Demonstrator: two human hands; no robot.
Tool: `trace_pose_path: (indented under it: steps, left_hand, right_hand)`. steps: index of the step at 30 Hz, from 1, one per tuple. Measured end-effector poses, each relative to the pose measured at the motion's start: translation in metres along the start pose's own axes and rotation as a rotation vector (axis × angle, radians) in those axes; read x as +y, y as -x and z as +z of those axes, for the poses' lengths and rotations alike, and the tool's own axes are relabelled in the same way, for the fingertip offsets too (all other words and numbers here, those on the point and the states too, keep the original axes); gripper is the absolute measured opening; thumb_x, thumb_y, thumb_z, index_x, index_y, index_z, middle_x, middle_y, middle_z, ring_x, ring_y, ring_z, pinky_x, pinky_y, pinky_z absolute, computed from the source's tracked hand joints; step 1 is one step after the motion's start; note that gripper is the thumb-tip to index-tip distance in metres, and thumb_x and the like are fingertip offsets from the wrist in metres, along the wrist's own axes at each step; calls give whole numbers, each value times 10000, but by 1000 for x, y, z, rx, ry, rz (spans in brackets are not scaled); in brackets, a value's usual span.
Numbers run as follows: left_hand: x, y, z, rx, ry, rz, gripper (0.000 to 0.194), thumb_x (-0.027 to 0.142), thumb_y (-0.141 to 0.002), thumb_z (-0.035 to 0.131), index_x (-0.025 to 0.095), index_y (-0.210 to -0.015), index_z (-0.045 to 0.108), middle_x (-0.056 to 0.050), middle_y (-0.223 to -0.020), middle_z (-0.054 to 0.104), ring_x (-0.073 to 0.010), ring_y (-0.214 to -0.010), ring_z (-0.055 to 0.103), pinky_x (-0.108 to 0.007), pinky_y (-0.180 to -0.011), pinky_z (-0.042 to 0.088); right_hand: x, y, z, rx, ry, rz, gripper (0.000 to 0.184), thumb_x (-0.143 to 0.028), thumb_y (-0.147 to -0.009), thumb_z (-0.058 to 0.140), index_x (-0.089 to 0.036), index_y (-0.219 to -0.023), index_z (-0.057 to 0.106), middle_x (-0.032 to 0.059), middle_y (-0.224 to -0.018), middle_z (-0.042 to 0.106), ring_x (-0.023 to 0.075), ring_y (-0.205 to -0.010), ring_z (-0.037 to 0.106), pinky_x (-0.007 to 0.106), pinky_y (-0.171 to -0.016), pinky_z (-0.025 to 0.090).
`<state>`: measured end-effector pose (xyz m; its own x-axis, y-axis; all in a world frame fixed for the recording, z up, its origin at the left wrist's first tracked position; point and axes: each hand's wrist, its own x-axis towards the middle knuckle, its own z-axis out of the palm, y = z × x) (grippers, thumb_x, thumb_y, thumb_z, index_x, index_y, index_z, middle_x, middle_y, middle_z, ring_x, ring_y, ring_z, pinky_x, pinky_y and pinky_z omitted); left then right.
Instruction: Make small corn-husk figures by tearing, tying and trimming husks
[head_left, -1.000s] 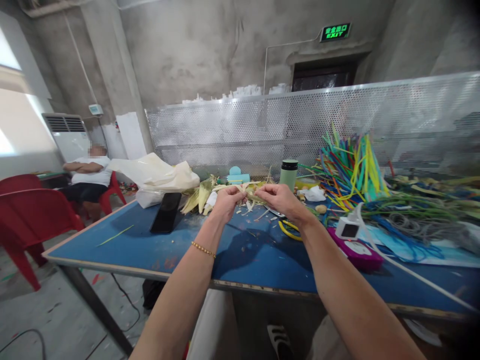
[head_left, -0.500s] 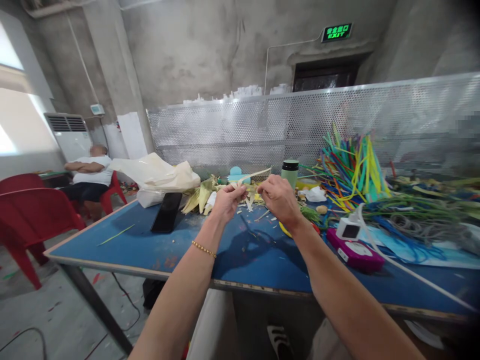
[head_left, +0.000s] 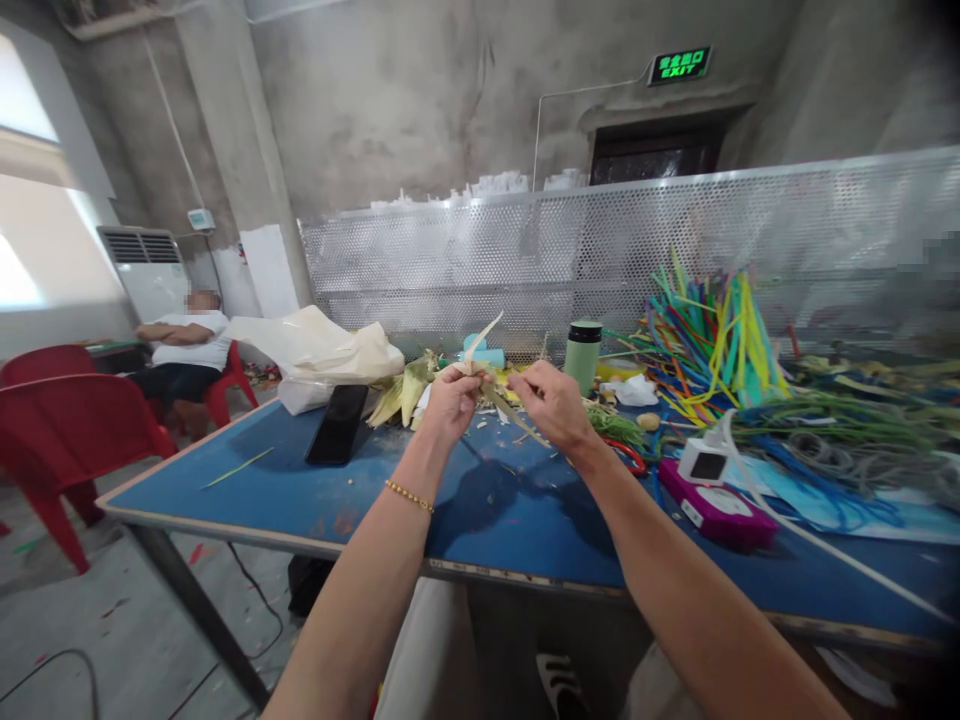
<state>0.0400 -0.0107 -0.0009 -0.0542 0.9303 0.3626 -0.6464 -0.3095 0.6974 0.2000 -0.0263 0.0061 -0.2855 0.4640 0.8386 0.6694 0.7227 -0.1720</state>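
Over the blue table, my left hand is closed in a pinch on pale, dry strips that look like corn husk. One strip sticks up above the fingers, while another slants down to the right beneath my right hand. That hand is closed too, its fingertips just right of the left ones; what they hold, if anything, is too small to make out. Behind and left of my left hand lie yellowish husk leaves.
On the blue table lie a black phone, a white plastic bag, a green bottle, a purple box with a white charger, red-handled scissors and colourful strips. Someone sits at left.
The pale strip above my left hand has swung from pointing right to pointing upward. A second strip now slants below my right hand, which has shifted slightly.
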Motion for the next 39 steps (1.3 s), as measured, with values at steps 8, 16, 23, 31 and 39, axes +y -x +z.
trace_pose_path:
  steps: [8,16,23,31,39]
  left_hand:
    - [0,5,3,-48,-11,-6,222,-45,-587,627,125,-727,598,-6,-694,637,-97,-657,616,-262,-778,450]
    - [1,3,0,-56,29,-61,139,33,-620,638,118,-721,594,-24,-715,644,-114,-692,612,-269,-764,462]
    - [3,5,-3,-107,-56,-116,288,16,-562,574,145,-819,562,-4,-754,632,-100,-638,572,-240,-612,431]
    - [0,9,2,-138,-92,-91,361,63,-586,724,117,-929,624,-24,-800,646,-98,-692,586,-243,-659,423]
    - [-11,5,-2,-139,-236,37,325,171,-576,777,111,-872,659,0,-690,589,-86,-630,517,-239,-622,386]
  right_hand:
    - [2,0,4,-247,-361,264,454,-482,-889,468,-140,-707,705,37,-628,640,137,-569,526,255,-541,362]
    - [0,2,13,-298,-353,226,168,-237,-749,568,-146,-643,660,-8,-570,579,113,-554,481,240,-556,348]
    - [2,2,8,-323,-697,437,117,-245,-791,539,-159,-745,603,9,-636,609,114,-535,528,244,-527,410]
    - [0,4,8,-356,-1011,596,192,-316,-755,635,-188,-848,526,-33,-611,562,90,-471,464,218,-432,360]
    - [3,0,9,-150,-373,310,243,-387,-845,559,-168,-776,640,50,-765,643,155,-672,558,284,-632,444]
